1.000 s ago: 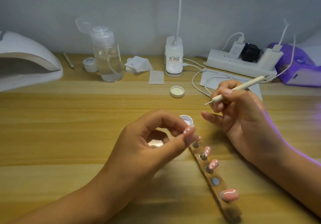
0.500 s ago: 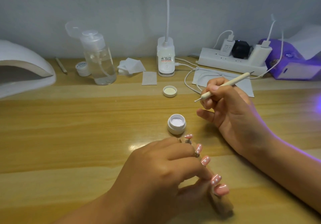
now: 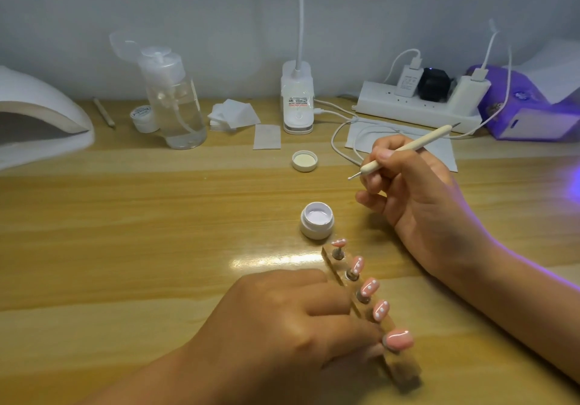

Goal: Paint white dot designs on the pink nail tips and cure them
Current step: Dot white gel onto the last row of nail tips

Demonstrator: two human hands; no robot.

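Now that the dotted tip which the left hand was holding up by the jar a second ago is sitting back on its post, all five pink nail tips (image 3: pixel 369 287) are standing in a row on the clear holder strip (image 3: pixel 403 371) at the near middle of the worktop (image 3: pixel 125 232), where one post was standing bare before. Four are showing white dots. The largest tip (image 3: pixel 398 339), nearest the camera, is showing only a gloss streak, so by my reading it is the one awaiting paint. The left hand (image 3: pixel 282 326) is lying low over the strip, its grip pinching at that tip's left edge; whether it is lifting or merely steadying it I cannot tell. The right hand (image 3: pixel 417 191) is hovering beyond, its grip pinching the dotting tool (image 3: pixel 408 150) pen-fashion, the white-loaded ball end pointing left in the air. The jar of white gel (image 3: pixel 317 220) is sitting uncovered just past the strip's far end, its lid (image 3: pixel 304 160) lying farther back. Curing is not yet starting: the white curing lamp (image 3: pixel 37 122) is waiting at the far left
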